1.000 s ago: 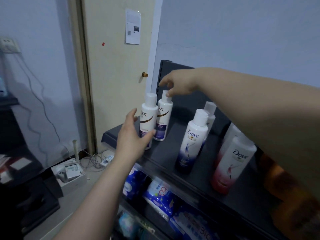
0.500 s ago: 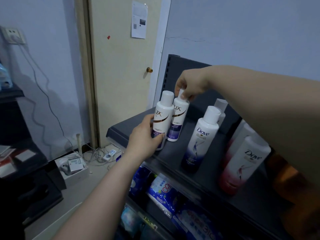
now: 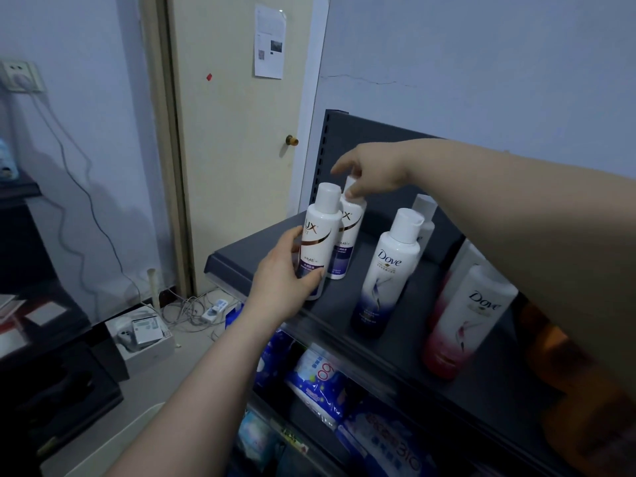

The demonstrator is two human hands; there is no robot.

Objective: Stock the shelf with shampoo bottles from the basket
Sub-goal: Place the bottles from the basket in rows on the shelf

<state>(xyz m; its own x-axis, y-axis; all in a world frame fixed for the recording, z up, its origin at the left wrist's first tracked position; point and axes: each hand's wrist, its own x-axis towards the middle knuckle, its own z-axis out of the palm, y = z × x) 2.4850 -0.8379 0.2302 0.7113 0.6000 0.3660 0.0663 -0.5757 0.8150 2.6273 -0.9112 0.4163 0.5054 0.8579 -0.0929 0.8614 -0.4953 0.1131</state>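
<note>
Two white Lux shampoo bottles stand side by side at the left end of the dark grey shelf top point(image 3: 237, 253). My left hand point(image 3: 284, 270) is wrapped around the lower part of the front Lux bottle point(image 3: 318, 232). My right hand point(image 3: 373, 172) reaches over from the right and pinches the cap of the rear Lux bottle point(image 3: 347, 235) between thumb and fingers, the index finger stretched out. Both bottles are upright and almost touching. The basket is out of view.
A purple-bottomed Dove bottle point(image 3: 389, 270) stands mid-shelf with another white bottle point(image 3: 426, 215) behind it. A pink-bottomed Dove bottle point(image 3: 468, 318) stands to the right, next to blurred orange items point(image 3: 550, 342). Blue packs point(image 3: 320, 376) fill the lower shelf. A white box point(image 3: 144, 335) and cables lie on the floor.
My left hand went from open beside the front Lux bottle to gripping it. My right hand stayed on the rear bottle's cap, its fingers now looser. The view shifted slightly left.
</note>
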